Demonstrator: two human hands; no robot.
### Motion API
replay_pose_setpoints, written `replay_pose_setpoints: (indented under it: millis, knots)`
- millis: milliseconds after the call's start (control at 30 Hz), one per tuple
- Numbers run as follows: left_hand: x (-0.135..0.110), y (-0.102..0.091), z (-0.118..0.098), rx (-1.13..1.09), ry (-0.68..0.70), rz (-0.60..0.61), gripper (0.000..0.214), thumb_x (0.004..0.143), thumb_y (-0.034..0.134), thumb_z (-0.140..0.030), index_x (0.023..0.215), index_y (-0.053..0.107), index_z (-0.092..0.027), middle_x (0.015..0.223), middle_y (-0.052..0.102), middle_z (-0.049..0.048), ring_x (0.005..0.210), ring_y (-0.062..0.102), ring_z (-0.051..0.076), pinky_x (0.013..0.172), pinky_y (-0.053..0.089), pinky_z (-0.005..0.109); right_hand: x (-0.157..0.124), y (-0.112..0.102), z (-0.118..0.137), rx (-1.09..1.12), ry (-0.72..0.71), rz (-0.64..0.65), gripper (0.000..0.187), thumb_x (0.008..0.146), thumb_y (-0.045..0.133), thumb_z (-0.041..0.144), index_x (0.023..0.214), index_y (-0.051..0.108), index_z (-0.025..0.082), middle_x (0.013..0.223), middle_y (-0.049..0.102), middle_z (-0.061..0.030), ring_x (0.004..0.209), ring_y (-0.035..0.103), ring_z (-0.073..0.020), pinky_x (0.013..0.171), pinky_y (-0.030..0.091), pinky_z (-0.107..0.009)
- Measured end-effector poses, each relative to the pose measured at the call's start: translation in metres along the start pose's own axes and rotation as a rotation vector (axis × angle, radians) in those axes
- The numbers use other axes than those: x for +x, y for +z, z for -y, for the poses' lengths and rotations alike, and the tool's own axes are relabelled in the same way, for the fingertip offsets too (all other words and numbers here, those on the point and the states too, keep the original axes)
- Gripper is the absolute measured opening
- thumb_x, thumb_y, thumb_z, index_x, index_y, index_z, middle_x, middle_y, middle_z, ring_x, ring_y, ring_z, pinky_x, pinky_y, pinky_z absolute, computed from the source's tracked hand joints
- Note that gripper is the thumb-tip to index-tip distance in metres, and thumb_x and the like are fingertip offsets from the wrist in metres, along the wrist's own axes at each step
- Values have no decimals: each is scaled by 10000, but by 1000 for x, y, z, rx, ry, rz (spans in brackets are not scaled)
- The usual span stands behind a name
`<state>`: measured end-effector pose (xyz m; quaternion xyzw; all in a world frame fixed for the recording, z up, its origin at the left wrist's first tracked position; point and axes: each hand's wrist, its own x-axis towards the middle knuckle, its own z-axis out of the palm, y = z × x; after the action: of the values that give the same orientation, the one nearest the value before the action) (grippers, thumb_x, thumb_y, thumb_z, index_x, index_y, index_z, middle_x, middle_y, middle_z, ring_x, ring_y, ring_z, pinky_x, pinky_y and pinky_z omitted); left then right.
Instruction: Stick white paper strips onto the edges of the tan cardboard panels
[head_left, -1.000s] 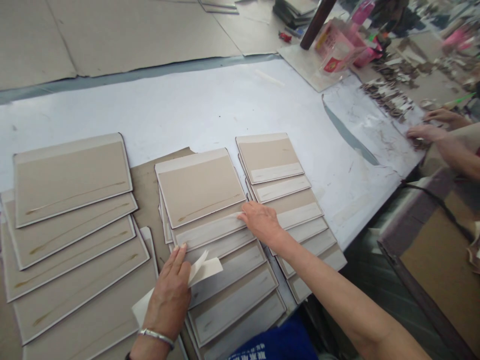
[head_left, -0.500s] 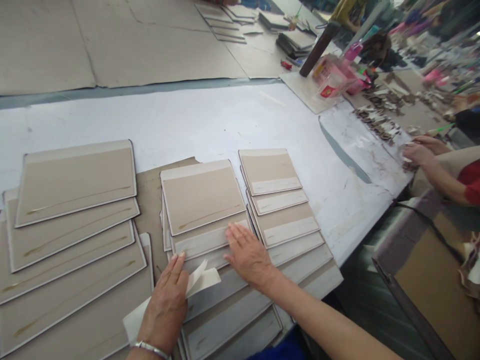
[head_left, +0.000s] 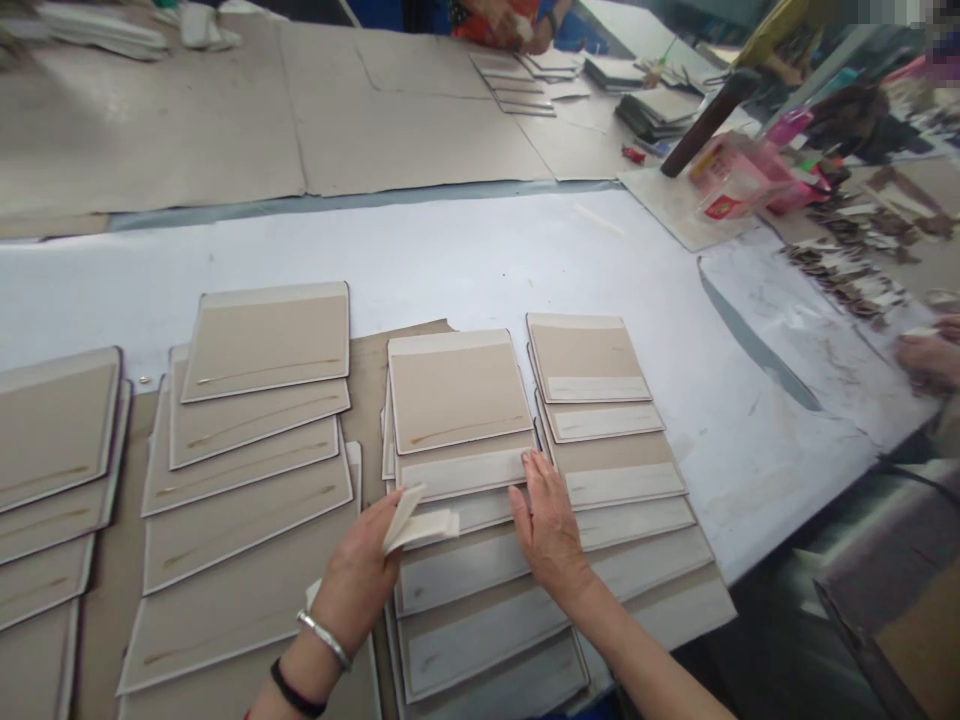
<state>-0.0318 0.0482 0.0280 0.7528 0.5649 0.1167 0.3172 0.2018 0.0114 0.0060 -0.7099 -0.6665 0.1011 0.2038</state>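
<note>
My left hand is closed around a bunch of folded cream strips, whose ends stick out past the fingers. Its fingertips are at the left edge of the middle column of overlapping beige panels. On the second panel down lies a pale strip, along the lower edge. The fingertips of my right hand rest at this strip's right end, fingers stretched out and nothing held. Above it, the top panel bears a thin brownish smear near its bottom edge. Panels lower in the column carry similar pale bands.
To the left are columns of panels with brownish smears; a column with pale bands lies right. Farther back stand a pink basket and a dark cylinder. A co-worker's hand is at the right, another person's hands at the top.
The view has swung left, bringing more panel columns into sight. Across the pale strip, my right hand has slid to its right end. My left hand still holds the cream strips, now turned more.
</note>
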Motion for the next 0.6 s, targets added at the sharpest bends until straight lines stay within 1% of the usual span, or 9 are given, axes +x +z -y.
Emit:
replay_pose_setpoints:
  millis: [67,133,200,233,300,333,400,433,600]
  knots:
    - [-1,-16,-11,-197,-283,-4,347,767,395,-358,893,635,-141,880,689,133,838,643,274,757,524,416,4,-13,16,184,37,38,351,886,387,269,1177,516,122,1205,535,-158,1172,444,-233,991,364,-438]
    - [-5,-27,-27,-463,-485,88,404,725,430,-488,775,641,-148,707,683,103,664,641,247,642,527,370,4,-27,38,441,70,218,287,872,426,285,1095,562,165,1085,604,-113,1047,533,-198,924,428,-374]
    - [-10,-28,-46,-701,-561,235,408,660,488,-543,641,620,-157,547,632,68,539,596,208,554,499,320,2,-36,61,711,166,422,249,830,509,326,1021,581,183,1000,626,-73,925,578,-166,813,479,-300]
    - [-13,-26,-54,-784,-581,290,396,624,526,-547,582,601,-161,491,599,53,500,569,191,522,478,301,0,-38,71,822,246,481,232,792,559,344,956,588,182,957,625,-56,858,589,-153,751,489,-272]
    - [-19,-18,-67,-904,-618,350,389,574,584,-546,510,568,-162,445,557,34,468,529,166,491,444,278,-4,-36,86,1010,449,541,221,732,606,382,798,548,179,758,605,-5,644,579,-120,577,477,-232]
    - [-21,-13,-71,-955,-637,357,396,559,602,-549,500,563,-159,452,555,32,468,519,158,489,435,272,-6,-33,90,1083,551,557,244,717,604,407,736,501,187,630,556,32,523,535,-102,483,441,-216]
    - [-25,-6,-76,-1049,-668,352,415,558,622,-558,525,582,-147,498,575,37,501,519,149,517,433,266,-7,-28,91,1163,684,572,290,711,580,445,677,418,208,466,417,92,379,421,-78,370,339,-192]
    - [-26,-4,-77,-1091,-680,348,420,560,633,-559,542,592,-141,522,583,39,519,520,147,534,433,263,-7,-26,90,1166,706,576,293,715,567,449,665,401,212,439,372,103,361,390,-73,356,308,-185]
    - [-29,-4,-76,-1292,-788,350,425,593,657,-539,658,636,-119,626,610,61,627,551,164,622,450,273,-3,-25,80,944,599,465,242,732,553,352,592,455,180,606,429,49,512,438,-71,467,369,-188]
